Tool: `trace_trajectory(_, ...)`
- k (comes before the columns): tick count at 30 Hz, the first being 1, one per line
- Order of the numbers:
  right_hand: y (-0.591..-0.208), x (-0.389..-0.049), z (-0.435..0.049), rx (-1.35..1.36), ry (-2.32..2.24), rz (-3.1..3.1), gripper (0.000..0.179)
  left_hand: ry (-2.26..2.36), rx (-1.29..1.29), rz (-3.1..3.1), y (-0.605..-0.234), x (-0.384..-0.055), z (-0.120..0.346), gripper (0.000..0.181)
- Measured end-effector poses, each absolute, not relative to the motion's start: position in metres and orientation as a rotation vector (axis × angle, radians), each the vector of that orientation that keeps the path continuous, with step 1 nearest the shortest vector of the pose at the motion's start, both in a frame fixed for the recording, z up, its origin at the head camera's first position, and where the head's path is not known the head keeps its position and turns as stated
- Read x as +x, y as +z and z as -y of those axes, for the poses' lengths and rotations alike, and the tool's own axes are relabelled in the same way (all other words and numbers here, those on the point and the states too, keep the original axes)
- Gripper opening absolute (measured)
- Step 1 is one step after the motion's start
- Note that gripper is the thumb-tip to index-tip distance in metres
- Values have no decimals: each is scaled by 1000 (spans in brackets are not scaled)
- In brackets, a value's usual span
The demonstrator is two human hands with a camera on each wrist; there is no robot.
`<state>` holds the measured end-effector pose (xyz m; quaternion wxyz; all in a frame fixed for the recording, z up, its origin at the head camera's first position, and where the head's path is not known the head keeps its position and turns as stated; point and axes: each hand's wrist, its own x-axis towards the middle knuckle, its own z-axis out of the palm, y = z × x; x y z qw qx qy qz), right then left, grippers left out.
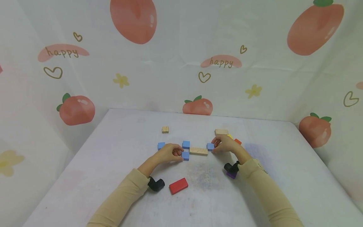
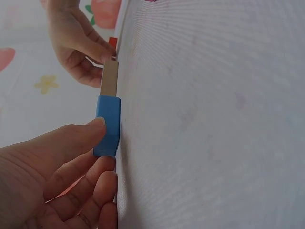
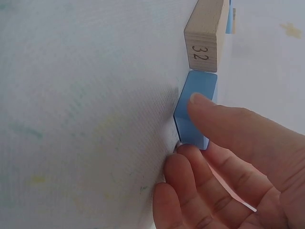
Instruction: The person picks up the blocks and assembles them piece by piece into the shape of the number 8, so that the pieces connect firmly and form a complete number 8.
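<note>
My left hand (image 1: 169,153) pinches a blue block (image 1: 185,156) at the left end of a plain wooden block (image 1: 198,151) that lies on the table. In the left wrist view the thumb lies along the side of that blue block (image 2: 108,121), fingertips at its near end. At the wooden block's other end, my right hand (image 1: 226,144) grips a second blue block (image 1: 210,147). The right wrist view has its thumb across this blue block (image 3: 196,112), right beside the wooden block's end (image 3: 202,50), marked 32. Just behind the left pair sits a third blue block (image 1: 186,144).
Another blue block (image 1: 161,145) lies left of the left hand. Farther back are a striped wooden piece (image 1: 165,129) and a wooden block (image 1: 221,131). Yellow (image 1: 230,136) and orange-red (image 1: 237,142) pieces show behind the right hand. Nearer lie a red block (image 1: 178,186) and a purple piece (image 1: 231,175).
</note>
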<state>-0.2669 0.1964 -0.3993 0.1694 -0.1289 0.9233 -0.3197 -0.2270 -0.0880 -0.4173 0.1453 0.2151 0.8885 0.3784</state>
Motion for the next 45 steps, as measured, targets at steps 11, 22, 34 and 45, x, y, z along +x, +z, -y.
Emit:
trace_trajectory(11, -398, -266, -196, -354, -904, -2620, 36, 1090, 617, -2553, -417, -227, 88, 35)
trace_trajectory(22, -396, -265, -201, -368, -911, -2620, 41, 1093, 629, -2547, -418, -228, 89, 36)
trace_trajectory(34, -385, -251, -214, -427, -943, -2611, 41, 1097, 624, -2543, -418, -228, 89, 36)
trace_trajectory(45, -384, -236, -236, -434, -955, -2588, 42, 1096, 635, -2548, -417, -227, 89, 35)
